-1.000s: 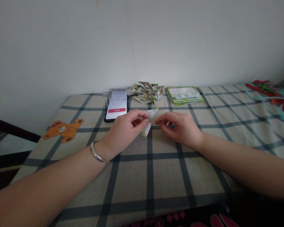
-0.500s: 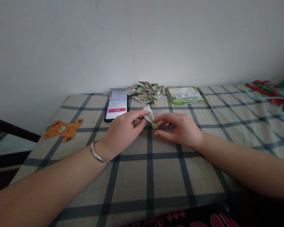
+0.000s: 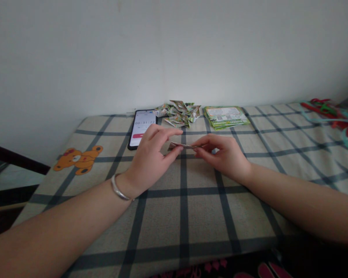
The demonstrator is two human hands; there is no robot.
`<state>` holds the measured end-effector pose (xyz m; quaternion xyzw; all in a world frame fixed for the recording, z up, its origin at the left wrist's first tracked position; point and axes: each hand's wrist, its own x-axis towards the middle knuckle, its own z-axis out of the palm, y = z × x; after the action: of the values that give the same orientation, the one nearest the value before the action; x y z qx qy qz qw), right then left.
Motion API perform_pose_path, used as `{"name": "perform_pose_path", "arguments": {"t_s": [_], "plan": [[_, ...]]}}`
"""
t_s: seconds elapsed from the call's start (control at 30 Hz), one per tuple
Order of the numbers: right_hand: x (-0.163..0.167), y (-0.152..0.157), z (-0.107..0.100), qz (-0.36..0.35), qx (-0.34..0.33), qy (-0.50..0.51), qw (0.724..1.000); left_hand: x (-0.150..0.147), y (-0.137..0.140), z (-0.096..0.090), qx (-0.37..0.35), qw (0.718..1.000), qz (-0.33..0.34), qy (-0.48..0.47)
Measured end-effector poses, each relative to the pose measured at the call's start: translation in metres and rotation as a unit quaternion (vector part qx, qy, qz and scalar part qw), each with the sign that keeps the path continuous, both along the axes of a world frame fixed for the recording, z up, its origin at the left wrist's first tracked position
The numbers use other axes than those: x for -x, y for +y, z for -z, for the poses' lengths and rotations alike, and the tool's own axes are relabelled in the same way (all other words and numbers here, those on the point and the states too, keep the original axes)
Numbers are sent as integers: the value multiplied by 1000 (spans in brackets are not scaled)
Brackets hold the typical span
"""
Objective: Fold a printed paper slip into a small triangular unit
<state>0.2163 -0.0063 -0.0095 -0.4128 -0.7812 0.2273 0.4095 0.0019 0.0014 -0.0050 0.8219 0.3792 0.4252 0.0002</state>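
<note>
Right hand (image 3: 223, 150) first: thumb and forefinger are pinched on one end of a small folded paper piece (image 3: 188, 146), near the middle of the frame. The left hand (image 3: 149, 152) isn't really clamped on anything: its thumb is up against the other end, but the forefinger is lifted well clear. Can't tell if any of its other fingers are tucked behind the paper.

What's changed: half a second ago the left hand was pinching the piece with its printed side showing, and the right fingers were spread beside it. Now it's turned nearly edge-on, just a thin strip, and the right hand has the grip. I'd read that as the piece being turned over mid-fold, with the right hand steadying it while the left is freed up to work on it.

Further out, a heap of folded pieces (image 3: 177, 119) sits upper centre, flat printed sheets (image 3: 226, 116) are stacked just right of it, and a phone (image 3: 142, 125) with a running timer is left of the heap, partly behind the left hand. Bear picture (image 3: 78, 159) at mid left, red and teal ribbons (image 3: 330, 114) upper right, all on a checked tablecloth (image 3: 162, 224).
</note>
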Motion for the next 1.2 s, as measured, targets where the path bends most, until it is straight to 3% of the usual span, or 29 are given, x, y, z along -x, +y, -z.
{"name": "perform_pose_path", "arguments": {"t_s": [0.27, 0.57, 0.67, 0.9, 1.2], "plan": [[5, 7, 3, -62, 144, 174, 972, -2, -3, 2, 84, 995, 57, 10], [1, 11, 1, -111, 271, 210, 933, -2, -3, 2, 88, 994, 56, 26], [-1, 15, 3, -120, 309, 226, 916, -1, -2, 2, 57, 996, 67, 26], [-2, 18, 3, -131, 331, 234, 905, 0, 0, 2, 16, 997, 73, 24], [2, 17, 0, -147, 323, 240, 904, -2, -4, 1, 117, 991, 69, -6]]}}
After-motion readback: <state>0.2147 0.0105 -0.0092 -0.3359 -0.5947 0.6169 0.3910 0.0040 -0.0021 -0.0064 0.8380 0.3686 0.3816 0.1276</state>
